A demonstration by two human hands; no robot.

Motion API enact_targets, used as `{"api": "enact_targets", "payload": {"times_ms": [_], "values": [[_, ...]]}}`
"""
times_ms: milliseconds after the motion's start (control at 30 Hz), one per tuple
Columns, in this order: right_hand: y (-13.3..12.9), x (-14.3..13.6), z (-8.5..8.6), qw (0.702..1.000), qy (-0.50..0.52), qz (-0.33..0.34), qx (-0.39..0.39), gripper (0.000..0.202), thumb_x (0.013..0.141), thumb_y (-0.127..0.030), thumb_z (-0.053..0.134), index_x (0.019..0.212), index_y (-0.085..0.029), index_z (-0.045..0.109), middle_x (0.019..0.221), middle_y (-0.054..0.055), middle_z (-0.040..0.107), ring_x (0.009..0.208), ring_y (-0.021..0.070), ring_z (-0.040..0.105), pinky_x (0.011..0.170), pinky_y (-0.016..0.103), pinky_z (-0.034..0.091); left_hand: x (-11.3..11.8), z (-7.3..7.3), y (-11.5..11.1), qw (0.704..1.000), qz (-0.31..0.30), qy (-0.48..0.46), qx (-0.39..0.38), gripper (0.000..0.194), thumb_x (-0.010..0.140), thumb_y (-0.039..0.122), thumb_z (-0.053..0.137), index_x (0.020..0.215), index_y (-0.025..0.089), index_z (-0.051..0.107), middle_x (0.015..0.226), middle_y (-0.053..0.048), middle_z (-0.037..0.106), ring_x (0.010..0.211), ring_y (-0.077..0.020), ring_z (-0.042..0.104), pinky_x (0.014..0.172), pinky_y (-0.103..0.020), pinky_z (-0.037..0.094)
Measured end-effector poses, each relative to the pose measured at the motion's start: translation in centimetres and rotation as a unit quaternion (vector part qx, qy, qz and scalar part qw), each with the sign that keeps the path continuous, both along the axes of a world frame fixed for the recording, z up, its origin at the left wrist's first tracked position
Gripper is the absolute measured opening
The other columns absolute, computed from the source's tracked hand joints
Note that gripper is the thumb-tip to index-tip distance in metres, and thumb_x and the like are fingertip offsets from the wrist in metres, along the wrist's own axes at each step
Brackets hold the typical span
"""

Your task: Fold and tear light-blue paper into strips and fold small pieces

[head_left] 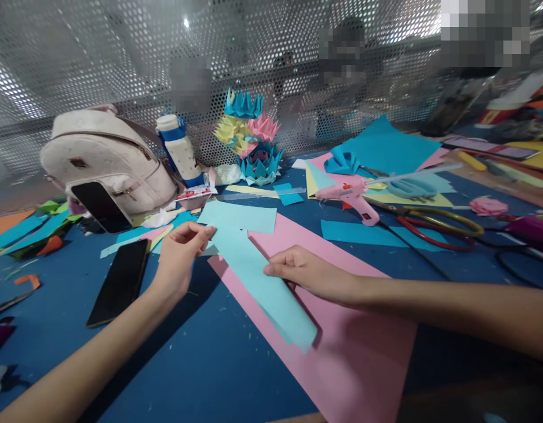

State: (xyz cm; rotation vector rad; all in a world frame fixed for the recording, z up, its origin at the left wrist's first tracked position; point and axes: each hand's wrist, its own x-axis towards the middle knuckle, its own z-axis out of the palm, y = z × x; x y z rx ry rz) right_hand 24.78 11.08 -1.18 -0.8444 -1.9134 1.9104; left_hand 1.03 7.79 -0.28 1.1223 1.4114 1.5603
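A light blue paper (pixel 258 282), folded into a long strip, lies slantwise above a pink sheet (pixel 359 341). My right hand (pixel 302 273) pinches its right edge near the middle, thumb on top. At its upper left corner, my left hand (pixel 183 249) has thumb and forefinger pressed together on the paper's edge. Another light blue piece (pixel 254 217) spreads across the strip's upper end. The pink sheet rests on the blue table (pixel 196 364).
Behind stand a white backpack (pixel 108 158), a bottle (pixel 178 150) and folded paper flowers (pixel 254 138). A black phone (pixel 119 282) lies left. A pink glue gun (pixel 348 197), scissors (pixel 443 220) and blue paper strips (pixel 364 233) are at the right.
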Motion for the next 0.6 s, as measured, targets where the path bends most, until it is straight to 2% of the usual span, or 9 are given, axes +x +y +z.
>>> {"api": "enact_targets", "payload": {"times_ms": [167, 400, 533, 600], "values": [[0.3, 0.1, 0.3, 1.0, -0.008, 0.008, 0.0, 0.042, 0.085, -0.047, 0.06, 0.059, -0.017, 0.045, 0.058, -0.006, 0.034, 0.051, 0.0074, 0.028, 0.049, 0.024, 0.021, -0.4, 0.0, 0.2, 1.0, -0.002, -0.01, 0.003, 0.028, 0.068, 0.034, 0.081, 0.058, 0.016, 0.062, 0.05, 0.005, 0.049, 0.05, -0.0066, 0.038, 0.046, -0.018, 0.027], [1.4, 0.4, 1.4, 0.996, -0.031, -0.044, 0.075, 0.045, 0.085, -0.046, 0.059, 0.055, -0.017, 0.041, 0.058, -0.005, 0.031, 0.051, 0.0072, 0.024, 0.049, 0.026, 0.019, -0.4, -0.2, 0.1, 0.998, 0.0, -0.059, 0.007, 0.031, 0.067, 0.035, 0.082, 0.057, 0.016, 0.06, 0.047, 0.006, 0.045, 0.047, -0.0056, 0.032, 0.045, -0.019, 0.024], [2.1, 0.6, 0.9, 0.991, -0.037, -0.069, 0.104, 0.051, 0.083, -0.05, 0.061, 0.052, -0.017, 0.038, 0.054, -0.005, 0.029, 0.049, 0.0066, 0.023, 0.048, 0.026, 0.017, -0.3, -0.1, 0.2, 0.996, 0.007, -0.091, 0.014, 0.031, 0.065, 0.034, 0.084, 0.057, 0.016, 0.06, 0.048, 0.006, 0.043, 0.048, -0.0058, 0.033, 0.045, -0.019, 0.024], [2.4, 0.7, 0.4, 0.99, -0.031, -0.082, 0.109, 0.05, 0.082, -0.049, 0.062, 0.051, -0.016, 0.041, 0.053, -0.005, 0.032, 0.049, 0.0067, 0.025, 0.048, 0.026, 0.017, -0.4, 0.0, 0.3, 0.995, 0.01, -0.102, 0.019, 0.032, 0.064, 0.033, 0.085, 0.056, 0.016, 0.059, 0.048, 0.006, 0.042, 0.049, -0.006, 0.034, 0.045, -0.018, 0.024]]}}
